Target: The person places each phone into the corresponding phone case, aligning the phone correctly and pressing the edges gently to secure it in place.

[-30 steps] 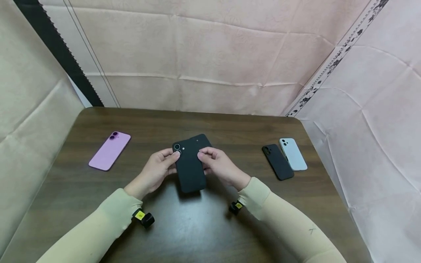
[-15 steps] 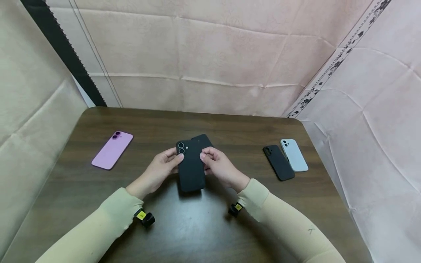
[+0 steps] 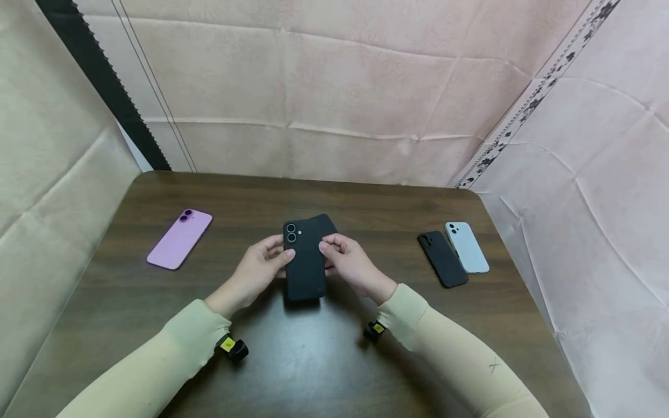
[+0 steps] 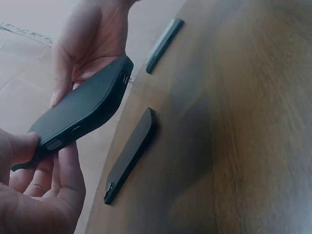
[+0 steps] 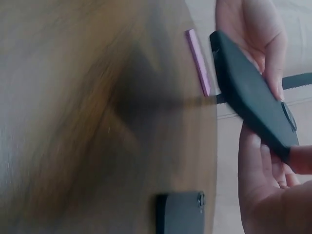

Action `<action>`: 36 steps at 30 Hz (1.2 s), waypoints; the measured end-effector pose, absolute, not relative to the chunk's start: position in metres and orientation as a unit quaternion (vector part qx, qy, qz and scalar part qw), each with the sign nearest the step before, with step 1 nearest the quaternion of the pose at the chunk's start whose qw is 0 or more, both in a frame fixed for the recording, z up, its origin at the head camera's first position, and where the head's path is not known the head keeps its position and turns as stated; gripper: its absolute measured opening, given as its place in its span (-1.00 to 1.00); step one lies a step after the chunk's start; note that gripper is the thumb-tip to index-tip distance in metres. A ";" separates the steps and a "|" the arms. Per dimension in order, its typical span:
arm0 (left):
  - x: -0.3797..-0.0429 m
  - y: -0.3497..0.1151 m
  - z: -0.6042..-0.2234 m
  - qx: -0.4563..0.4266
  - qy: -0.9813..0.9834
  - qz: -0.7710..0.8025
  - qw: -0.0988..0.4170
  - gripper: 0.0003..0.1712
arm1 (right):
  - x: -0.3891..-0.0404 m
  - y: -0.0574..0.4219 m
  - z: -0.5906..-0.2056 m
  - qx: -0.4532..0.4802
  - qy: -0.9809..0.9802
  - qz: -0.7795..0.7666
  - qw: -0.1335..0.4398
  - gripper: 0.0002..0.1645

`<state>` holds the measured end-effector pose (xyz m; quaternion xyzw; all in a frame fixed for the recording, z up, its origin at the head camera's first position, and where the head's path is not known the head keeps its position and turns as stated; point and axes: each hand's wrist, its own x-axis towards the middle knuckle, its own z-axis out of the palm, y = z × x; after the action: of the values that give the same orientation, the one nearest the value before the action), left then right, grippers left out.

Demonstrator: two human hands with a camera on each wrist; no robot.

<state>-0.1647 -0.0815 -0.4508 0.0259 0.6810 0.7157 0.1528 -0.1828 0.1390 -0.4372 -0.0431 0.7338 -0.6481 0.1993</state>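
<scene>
A black phone (image 3: pixel 305 270), with two camera rings at its upper left, is held above the table between both hands. My left hand (image 3: pixel 257 270) pinches its left edge, thumb on the back just below the rings and fingers underneath. On the opposite long edge, my right hand (image 3: pixel 352 264) grips with its thumb on the back. Whether the phone wears a case, I cannot tell. Its side, with a small oblong key or slot (image 4: pixel 54 145), shows in the left wrist view. Another black phone (image 3: pixel 328 222) lies on the table beyond it, mostly hidden in the head view.
A pink-purple phone (image 3: pixel 180 239) lies at the left of the brown wooden table (image 3: pixel 235 194). To the right, a black phone (image 3: pixel 442 258) lies against a pale blue phone (image 3: pixel 467 248). Pale cloth (image 3: pixel 355 87) hangs behind the table and along both sides.
The held phone has shifted slightly to the right and turned straighter. My left thumb has come down off the lower camera ring. The right hand has barely moved.
</scene>
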 end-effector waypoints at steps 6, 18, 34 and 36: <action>-0.169 -0.094 -0.454 -0.004 0.716 0.684 0.140 -0.49 | -0.185 0.151 -0.441 -0.108 0.778 -0.600 0.152 -0.73; -0.178 -0.129 -0.479 -0.033 0.773 0.623 0.117 -0.29 | -0.187 0.195 -0.456 -0.209 0.938 -0.277 -0.007 -0.38; -0.185 -0.157 -0.489 -0.024 0.817 0.565 0.117 -0.30 | -0.189 0.219 -0.474 -0.228 0.971 -0.066 -0.009 0.05; -0.186 -0.158 -0.490 -0.024 0.822 0.556 0.122 -0.29 | -0.190 0.220 -0.474 -0.227 0.971 -0.070 -0.005 0.04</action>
<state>-0.1857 -0.1582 -0.4896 -0.0243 0.8218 0.5561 0.1219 -0.1895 0.2197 -0.4742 -0.2270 0.9713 -0.0703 -0.0052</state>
